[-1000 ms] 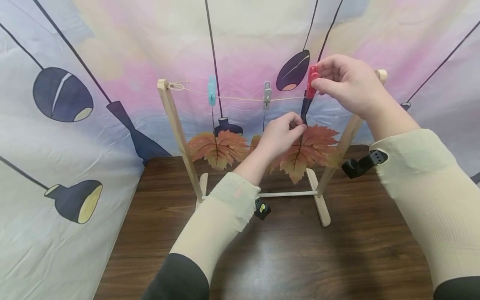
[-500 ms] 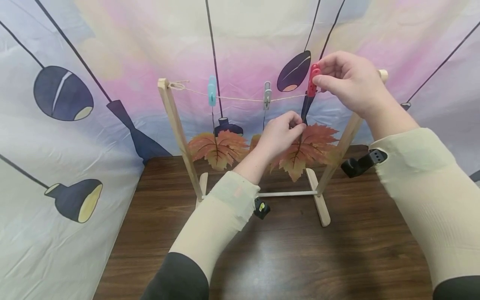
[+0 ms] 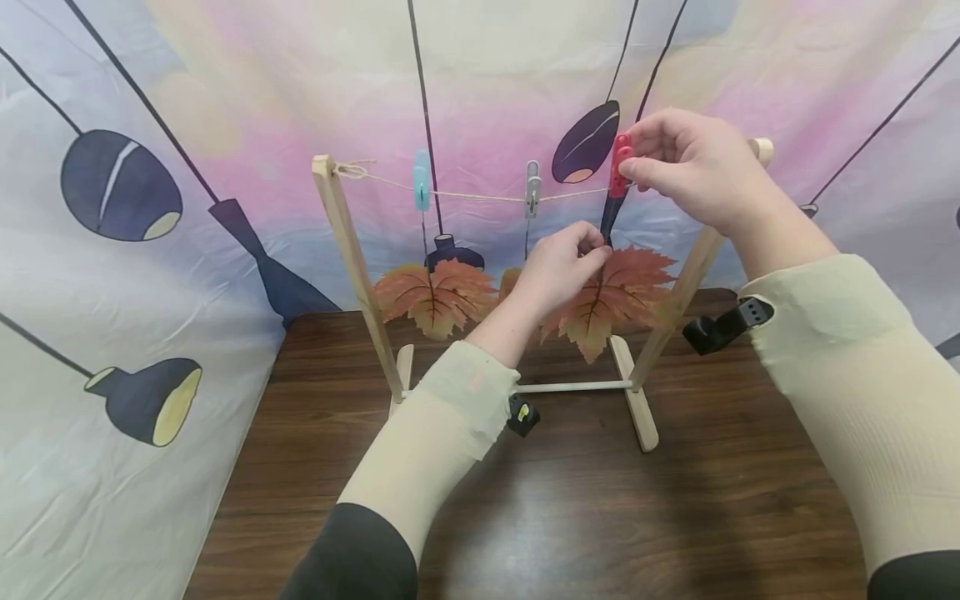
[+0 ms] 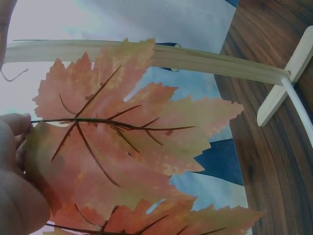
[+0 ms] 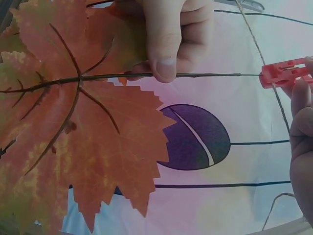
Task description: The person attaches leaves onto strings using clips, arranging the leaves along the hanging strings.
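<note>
My right hand [image 3: 693,167] pinches a red clothespin [image 3: 620,165] at the right part of the string [image 3: 480,197]. In the right wrist view the tip of a dark stem [image 5: 210,75] meets the nose of that clothespin, which lies across the string. Below it my left hand [image 3: 566,262] pinches the stem between thumb and fingers. From this stem hangs an orange artificial maple leaf [image 4: 117,117], facing the left wrist camera. A light blue clothespin [image 3: 422,179] and a grey clothespin [image 3: 532,190] sit on the string further left.
Another maple leaf [image 3: 435,296] hangs under the blue clothespin; one under the grey clothespin is mostly hidden by my left arm. A wooden frame [image 3: 352,258] with a white crossbar [image 3: 573,387] stands on the brown table [image 3: 585,508]. Behind hangs a printed cloth [image 3: 247,75].
Both hands keep their grips and stay nearly in place. The red clothespin rose slightly, then came back down a little; the whole view shifts slightly.
</note>
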### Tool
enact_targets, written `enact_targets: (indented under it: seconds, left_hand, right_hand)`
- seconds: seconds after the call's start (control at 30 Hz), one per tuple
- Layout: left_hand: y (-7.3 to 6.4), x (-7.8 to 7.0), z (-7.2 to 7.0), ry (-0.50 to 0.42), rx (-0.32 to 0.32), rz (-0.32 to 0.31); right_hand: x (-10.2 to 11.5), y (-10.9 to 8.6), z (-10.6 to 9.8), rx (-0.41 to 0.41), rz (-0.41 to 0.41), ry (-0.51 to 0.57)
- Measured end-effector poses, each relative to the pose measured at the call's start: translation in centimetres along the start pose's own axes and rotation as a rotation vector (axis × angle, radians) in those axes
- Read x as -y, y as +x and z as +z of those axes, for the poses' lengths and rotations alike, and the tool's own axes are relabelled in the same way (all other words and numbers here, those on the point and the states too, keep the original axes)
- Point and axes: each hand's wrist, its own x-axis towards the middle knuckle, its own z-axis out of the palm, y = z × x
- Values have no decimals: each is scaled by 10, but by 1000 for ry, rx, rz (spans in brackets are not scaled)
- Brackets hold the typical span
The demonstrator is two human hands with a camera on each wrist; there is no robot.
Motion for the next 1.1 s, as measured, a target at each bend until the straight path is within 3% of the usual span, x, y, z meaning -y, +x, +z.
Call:
enact_targets:
  seconds: [0.37, 0.67, 0.97, 1.1]
  left_hand:
    - [-1, 0, -1, -16, -32, -4]
    - [-2, 1, 0, -23, -57, 3]
    - [-6, 0, -2, 34, -133, 140]
    - [-9, 1, -3, 43, -145, 162]
  right_hand:
    - [0, -1, -1, 49, 82, -12]
    - [4, -3, 4, 12, 109, -3]
    - [5, -6, 7, -18, 105, 37]
    - [6, -7, 8, -26, 91, 37]
